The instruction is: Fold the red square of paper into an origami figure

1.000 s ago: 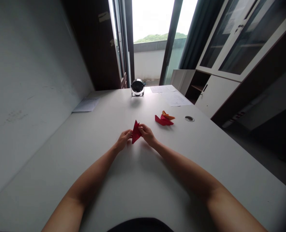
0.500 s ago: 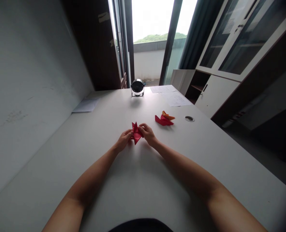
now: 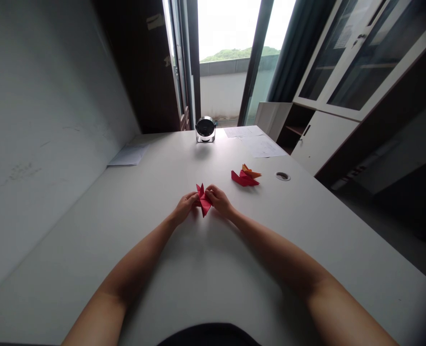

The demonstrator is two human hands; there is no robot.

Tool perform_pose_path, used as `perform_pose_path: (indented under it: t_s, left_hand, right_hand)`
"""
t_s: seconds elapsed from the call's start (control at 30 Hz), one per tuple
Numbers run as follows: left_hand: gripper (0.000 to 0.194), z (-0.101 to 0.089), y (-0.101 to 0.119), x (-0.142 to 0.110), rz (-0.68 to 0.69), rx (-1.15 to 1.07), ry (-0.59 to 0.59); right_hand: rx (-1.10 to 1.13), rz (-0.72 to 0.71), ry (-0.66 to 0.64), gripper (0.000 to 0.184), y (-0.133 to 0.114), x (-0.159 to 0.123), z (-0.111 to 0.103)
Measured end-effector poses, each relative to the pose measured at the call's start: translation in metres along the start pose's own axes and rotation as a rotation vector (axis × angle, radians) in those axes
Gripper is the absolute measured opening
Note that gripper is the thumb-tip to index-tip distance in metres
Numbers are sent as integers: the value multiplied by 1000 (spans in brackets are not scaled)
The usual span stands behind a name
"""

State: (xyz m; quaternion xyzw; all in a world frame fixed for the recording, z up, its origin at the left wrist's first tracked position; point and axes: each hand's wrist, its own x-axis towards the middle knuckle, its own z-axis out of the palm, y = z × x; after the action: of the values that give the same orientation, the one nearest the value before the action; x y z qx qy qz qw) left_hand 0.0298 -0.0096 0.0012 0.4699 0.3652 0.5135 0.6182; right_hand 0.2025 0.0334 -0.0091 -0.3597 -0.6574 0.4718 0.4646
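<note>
Writing: we see faint print on the sheets [image 3: 263, 146] at the table's far right, too small for us to read.
Hands, two: our left hand [image 3: 184, 208] and right hand [image 3: 220, 199] each pinch one side of the red folded paper, fingers drawn in close.
Red folded paper [image 3: 204, 202], one: between the two hands, above the middle of the table [image 3: 205, 269], points upward and downward.
Finished folds, two: a red piece [image 3: 243, 180] and an orange piece [image 3: 255, 174] just behind it, to the right of our hands.
Sheets: at least two far right; white paper [image 3: 128, 155] by the wall, one sheet or several, we cannot tell.
Device, one: round, black and silver [image 3: 205, 128], at the far edge.
Table hole [image 3: 282, 176], one: round, light-rimmed.
Cabinet [image 3: 324, 139]: lower compartment standing open, one shelf visible inside.
</note>
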Motion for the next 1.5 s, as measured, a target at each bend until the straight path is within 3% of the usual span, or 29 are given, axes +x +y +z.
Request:
perform_pose_path:
  t_s: [0.3,0.97,1.3,1.5]
  left_hand:
    - [37,-2,-1,0,25,125,-17]
    - [26,-6,-6,2,122,261,5]
    - [19,-6,-5,4,134,278,73]
    - [36,-3,2,2,109,216,62]
  right_hand:
    - [-91,-62,-115,41,-11,-8,4]
    - [-108,-60,-192,37,-7,-3,-4]
    - [-125,-151,-175,28,-5,-4,0]
    - [-314,-260,-95,35,-2,-5,-1]
